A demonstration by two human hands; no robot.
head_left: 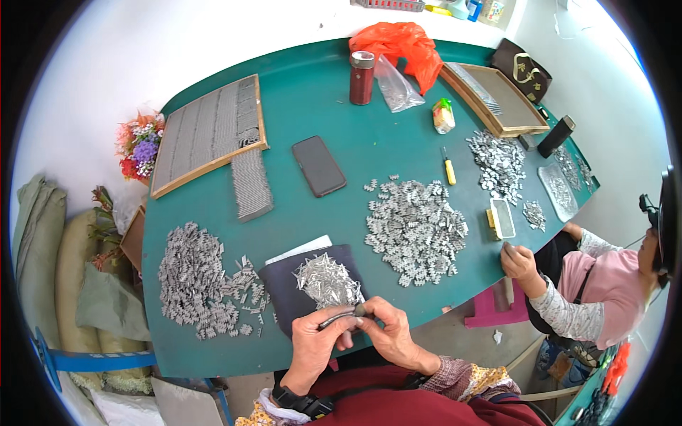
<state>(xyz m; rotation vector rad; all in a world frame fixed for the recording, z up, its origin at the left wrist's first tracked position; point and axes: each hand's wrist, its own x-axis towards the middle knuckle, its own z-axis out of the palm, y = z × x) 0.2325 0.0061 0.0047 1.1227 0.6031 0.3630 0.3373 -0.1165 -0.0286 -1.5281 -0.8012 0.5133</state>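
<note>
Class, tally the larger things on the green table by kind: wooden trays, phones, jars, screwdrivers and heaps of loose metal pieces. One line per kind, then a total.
Wooden trays: 2
Phones: 1
Jars: 1
Screwdrivers: 1
Heaps of metal pieces: 4
Total: 9

- The small metal pieces [415, 228] are shining silver and glossy.
- The table top [320, 92] is looking matt green and smooth.
- The tray frame [210, 166] is showing plain wood.
- The dark cloth [284, 291] is looking matt.
- The orange plastic bag [405, 44] is shining, wrinkled.
- The phone [318, 165] is looking smooth and dark.
</note>
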